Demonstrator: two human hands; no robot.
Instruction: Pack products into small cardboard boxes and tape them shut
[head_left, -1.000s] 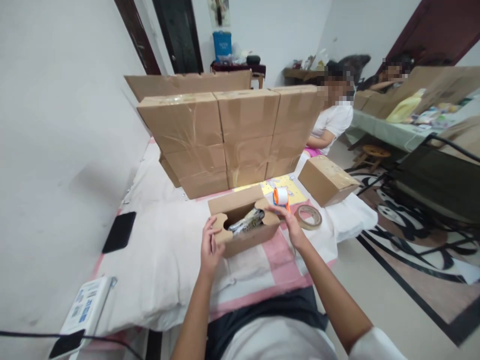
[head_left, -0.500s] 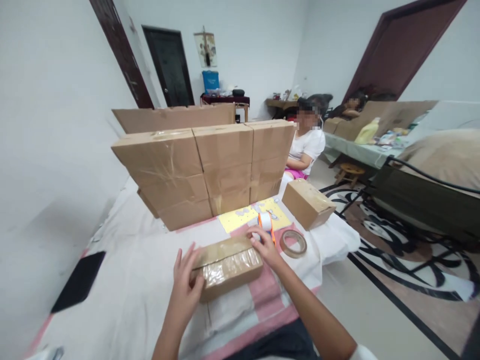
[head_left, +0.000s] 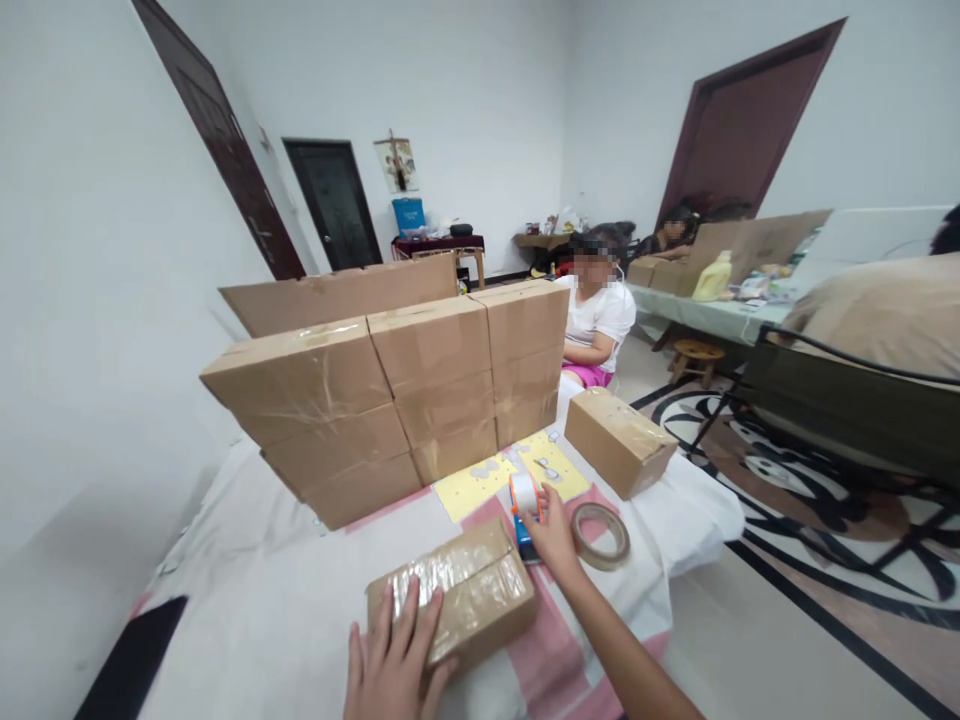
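A small cardboard box [head_left: 480, 585], its top covered in shiny clear tape, lies on the cloth in front of me. My left hand [head_left: 397, 645] rests flat on its near left part with the fingers spread. Just beyond the box's right end, a tape dispenser [head_left: 525, 495] with an orange rim, a blue lower part and a white roll stands on the cloth. My right hand [head_left: 553, 530] has its thumb and fingers around the dispenser's right side; its palm side is partly hidden. To the right of that hand lies a roll of brown tape [head_left: 600, 535].
Stacked cardboard boxes [head_left: 427, 390] form a wall across the back of the cloth-covered table [head_left: 247, 600]. Another taped box [head_left: 621, 440] sits at the right. A dark flat object [head_left: 131, 660] lies at the left edge. A person in white [head_left: 600, 310] sits beyond the stack.
My right hand has left the box's far right corner and moved onto the tape dispenser. My left hand has shifted from the box's left end onto its top. The view has tilted up.
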